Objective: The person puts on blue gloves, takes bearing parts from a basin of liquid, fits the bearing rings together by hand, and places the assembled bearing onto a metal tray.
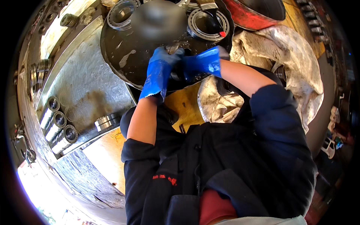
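My left hand (161,64), in a blue rubber glove, is closed with its fingers curled on a shiny metal bearing (179,47) over a round dark pan (123,69). Only part of that bearing shows between the gloves. My right hand (198,63), also blue-gloved, comes in from the right and meets the left one there; its fingers are hidden in shadow. Larger bearings lie in the pan's far part, one bearing (122,15) at the left and another bearing (207,24) at the right. Across the right one rests a brush (213,17) with a dark, red-tipped handle. Wet oil glistens on the pan bottom.
A metal tray (84,80) at the left holds rows of stacked bearings (60,125) and a bearing pair (107,122). A red basin (245,17) stands beyond the pan at the right. Stained cloth (279,48) lies at the right. A grey blur hides part of the pan.
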`<state>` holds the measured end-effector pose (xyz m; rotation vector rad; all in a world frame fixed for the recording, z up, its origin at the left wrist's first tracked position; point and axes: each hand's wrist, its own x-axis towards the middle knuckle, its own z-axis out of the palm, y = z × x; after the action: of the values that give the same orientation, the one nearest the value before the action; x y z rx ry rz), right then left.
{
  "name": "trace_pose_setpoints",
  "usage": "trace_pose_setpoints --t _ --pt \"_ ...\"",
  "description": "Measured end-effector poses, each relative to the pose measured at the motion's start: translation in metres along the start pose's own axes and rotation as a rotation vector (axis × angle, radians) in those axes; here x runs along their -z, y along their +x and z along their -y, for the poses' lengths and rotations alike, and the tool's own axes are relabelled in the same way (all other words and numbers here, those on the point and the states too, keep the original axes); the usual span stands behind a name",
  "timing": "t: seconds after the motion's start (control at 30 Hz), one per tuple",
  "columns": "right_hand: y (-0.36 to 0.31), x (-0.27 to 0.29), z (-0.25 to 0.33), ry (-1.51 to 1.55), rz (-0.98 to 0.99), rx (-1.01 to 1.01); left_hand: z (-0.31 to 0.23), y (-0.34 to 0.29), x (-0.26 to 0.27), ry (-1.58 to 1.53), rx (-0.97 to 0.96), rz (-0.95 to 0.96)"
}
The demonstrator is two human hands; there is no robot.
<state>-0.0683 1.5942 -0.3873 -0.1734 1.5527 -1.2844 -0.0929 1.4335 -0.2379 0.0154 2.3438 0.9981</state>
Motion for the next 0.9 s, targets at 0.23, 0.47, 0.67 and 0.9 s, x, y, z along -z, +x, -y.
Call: trace_pose_setpoints --t 0.23,0.47,0.67,0.9 --pt "-0.026 -0.009 0.05 -0.09 -0.095 -0.28 0.016 0.001 0.008 0.105 -0.042 -0.031" --pt "-0.052 -0.069 0.092 -0.879 -0.633 0.522 0.021 -0.007 0.021 0.046 -0.008 0.011" --pt "-0.032 -0.006 0.062 -0.4 0.103 -0.202 0.005 -0.01 0.012 0.088 0.035 -0.026" --pt "-0.034 -0.043 0.056 -1.035 -0.359 0.067 0.006 -0.01 0.018 0.111 0.036 -0.012"
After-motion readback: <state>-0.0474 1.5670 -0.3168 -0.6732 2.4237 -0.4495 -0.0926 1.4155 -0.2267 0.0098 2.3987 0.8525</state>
